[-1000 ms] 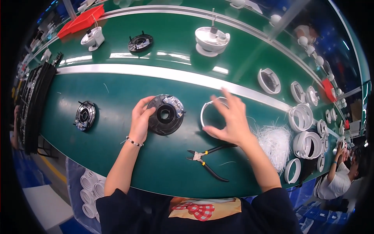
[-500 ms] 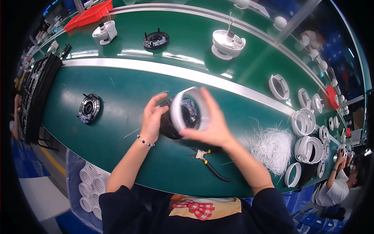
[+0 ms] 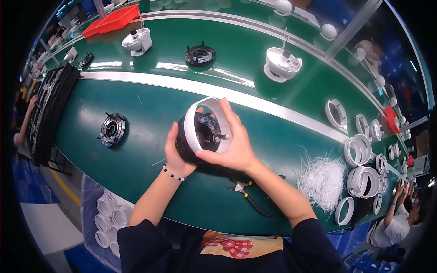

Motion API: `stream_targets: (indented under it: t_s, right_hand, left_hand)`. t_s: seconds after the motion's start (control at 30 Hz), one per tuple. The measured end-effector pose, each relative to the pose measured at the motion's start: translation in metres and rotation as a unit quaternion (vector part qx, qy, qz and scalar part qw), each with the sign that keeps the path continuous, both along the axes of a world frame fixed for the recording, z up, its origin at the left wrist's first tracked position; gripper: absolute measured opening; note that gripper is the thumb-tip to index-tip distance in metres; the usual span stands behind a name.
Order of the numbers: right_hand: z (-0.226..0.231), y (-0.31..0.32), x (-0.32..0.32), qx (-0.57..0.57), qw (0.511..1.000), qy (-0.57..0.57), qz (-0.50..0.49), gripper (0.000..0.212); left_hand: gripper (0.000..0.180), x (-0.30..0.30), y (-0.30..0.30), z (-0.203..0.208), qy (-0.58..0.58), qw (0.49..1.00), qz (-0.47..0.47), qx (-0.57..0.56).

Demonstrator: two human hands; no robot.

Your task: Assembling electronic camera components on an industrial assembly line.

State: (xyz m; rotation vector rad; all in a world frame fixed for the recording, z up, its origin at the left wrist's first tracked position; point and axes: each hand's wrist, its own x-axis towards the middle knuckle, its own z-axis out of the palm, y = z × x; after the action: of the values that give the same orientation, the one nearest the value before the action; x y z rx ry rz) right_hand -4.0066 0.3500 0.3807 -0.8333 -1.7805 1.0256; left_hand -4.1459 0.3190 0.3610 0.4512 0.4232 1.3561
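My left hand (image 3: 176, 152) is wrapped round the side and underside of a black round base (image 3: 207, 142), whose blue circuit board (image 3: 209, 123) faces up. In my right hand (image 3: 236, 146), thumb and fingers span a white plastic ring (image 3: 190, 129). The ring sits tilted at the open face of the base, and the board shows through it. Whether the ring is seated on the rim, I cannot tell. Below my right wrist lie yellow-and-black cutting pliers (image 3: 246, 193). Another black base (image 3: 112, 130) with a circuit board lies to the left.
A heap of white plastic strips (image 3: 321, 182) lies right, beside several white rings (image 3: 363, 181). Across the metal strip (image 3: 159, 79) stand white round housings (image 3: 283, 63) and a black base (image 3: 200, 55). Black stacked trays (image 3: 52, 111) stand far left. A co-worker (image 3: 391, 223) is at right.
The white ring has come together with the black base, which my left hand now cradles up off the table. The whole view has shifted slightly, moving the table's things to the right.
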Motion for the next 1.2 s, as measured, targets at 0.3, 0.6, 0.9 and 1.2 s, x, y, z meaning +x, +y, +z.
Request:
stream_targets:
  t_s: [0.3,0.6,0.9,1.2]
  right_hand:
    - [0.008,-0.003,-0.010,0.024,0.983,-0.178,0.033,0.104]
    - [0.009,0.007,-0.020,0.048,0.985,-0.154,0.053,0.106]
    - [0.013,0.010,-0.047,0.085,0.982,-0.146,0.090,0.106]
    - [0.018,0.010,-0.067,0.182,0.962,-0.193,0.070,0.111]
  left_hand:
    - [0.062,-0.024,0.004,0.009,-0.053,0.996,-0.058,-0.047]
    - [0.061,-0.037,0.009,0.004,-0.025,0.998,-0.049,-0.043]
    - [0.066,-0.060,0.009,-0.006,-0.046,0.997,-0.038,-0.039]
    - [0.064,-0.075,0.010,-0.007,-0.078,0.994,-0.053,-0.047]
